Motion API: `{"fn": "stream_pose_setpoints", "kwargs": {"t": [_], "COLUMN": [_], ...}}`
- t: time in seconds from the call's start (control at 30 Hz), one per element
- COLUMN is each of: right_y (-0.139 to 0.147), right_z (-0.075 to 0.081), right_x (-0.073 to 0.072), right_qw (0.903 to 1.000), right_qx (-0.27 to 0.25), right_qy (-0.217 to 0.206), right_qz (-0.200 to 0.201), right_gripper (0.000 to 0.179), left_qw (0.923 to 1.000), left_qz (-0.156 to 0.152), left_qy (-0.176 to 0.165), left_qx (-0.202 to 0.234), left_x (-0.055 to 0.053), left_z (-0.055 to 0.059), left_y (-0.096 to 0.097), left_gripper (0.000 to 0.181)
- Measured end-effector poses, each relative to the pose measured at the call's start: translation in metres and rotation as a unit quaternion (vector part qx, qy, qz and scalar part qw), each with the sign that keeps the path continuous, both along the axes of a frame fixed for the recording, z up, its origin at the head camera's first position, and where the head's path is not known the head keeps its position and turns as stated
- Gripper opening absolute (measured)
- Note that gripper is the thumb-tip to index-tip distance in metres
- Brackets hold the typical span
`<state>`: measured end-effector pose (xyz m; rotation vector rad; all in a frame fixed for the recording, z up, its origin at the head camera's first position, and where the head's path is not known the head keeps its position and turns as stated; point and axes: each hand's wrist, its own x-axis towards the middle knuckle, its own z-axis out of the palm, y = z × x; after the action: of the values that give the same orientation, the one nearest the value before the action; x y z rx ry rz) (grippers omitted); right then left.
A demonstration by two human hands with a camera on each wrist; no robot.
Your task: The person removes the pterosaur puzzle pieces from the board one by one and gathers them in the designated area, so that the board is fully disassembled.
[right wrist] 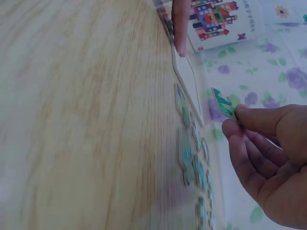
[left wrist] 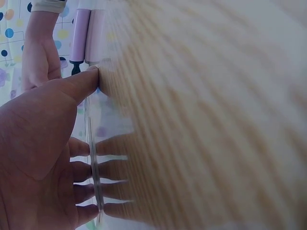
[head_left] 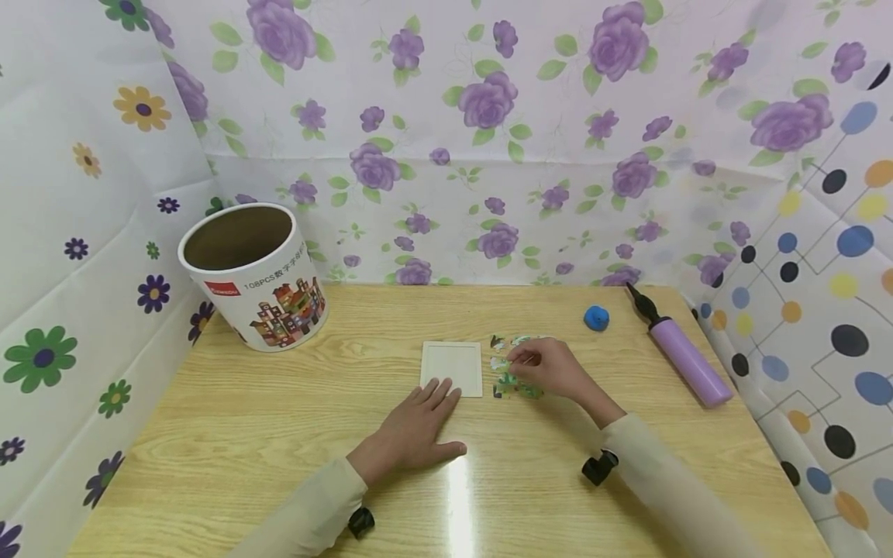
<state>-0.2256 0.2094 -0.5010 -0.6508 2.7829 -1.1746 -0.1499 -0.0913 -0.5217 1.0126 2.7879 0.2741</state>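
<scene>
My left hand [head_left: 417,428] lies with fingers spread, its fingertips on the near edge of a white square puzzle frame [head_left: 452,367]. In the left wrist view the thumb [left wrist: 82,85] stretches out over the table. Between thumb and index finger, my right hand [head_left: 551,367] pinches a green puzzle piece [right wrist: 223,103], raised over the table. Several loose puzzle pieces [head_left: 504,387] lie just right of the frame, some of them hidden beneath the right hand. Seen from the right wrist, those pieces [right wrist: 186,153] are lined up flat beside the frame [right wrist: 188,81].
A large white printed bucket [head_left: 284,302] stands at the back left of the wooden table [head_left: 279,434]. Toward the back right sit a blue lump [head_left: 596,318] and a purple hand pump [head_left: 687,358] with a black nozzle. Patterned cloth walls enclose the table on three sides.
</scene>
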Motion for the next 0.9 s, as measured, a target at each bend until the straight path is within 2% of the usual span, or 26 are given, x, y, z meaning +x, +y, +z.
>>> {"fn": "stream_pose_setpoints", "kwargs": {"t": [0.2, 0.43, 0.9], "right_y": [0.024, 0.049, 0.079], "right_z": [0.000, -0.001, -0.014], "right_x": [0.005, 0.012, 0.026], "right_qw": [0.9994, 0.9985, 0.9953], "right_qx": [0.010, 0.025, 0.040], "right_qy": [-0.011, -0.010, -0.041], "right_qz": [-0.032, -0.048, -0.078], "right_gripper": [0.009, 0.013, 0.016], "left_qw": [0.9999, 0.9999, 0.9999], "left_qz": [0.004, 0.001, 0.003], "left_qy": [0.004, 0.000, 0.001], "left_qx": [-0.012, -0.010, -0.012], "left_x": [-0.001, 0.000, 0.001], "left_z": [0.000, 0.001, 0.000], "left_y": [0.000, 0.001, 0.001], "left_gripper": [0.091, 0.091, 0.091]}}
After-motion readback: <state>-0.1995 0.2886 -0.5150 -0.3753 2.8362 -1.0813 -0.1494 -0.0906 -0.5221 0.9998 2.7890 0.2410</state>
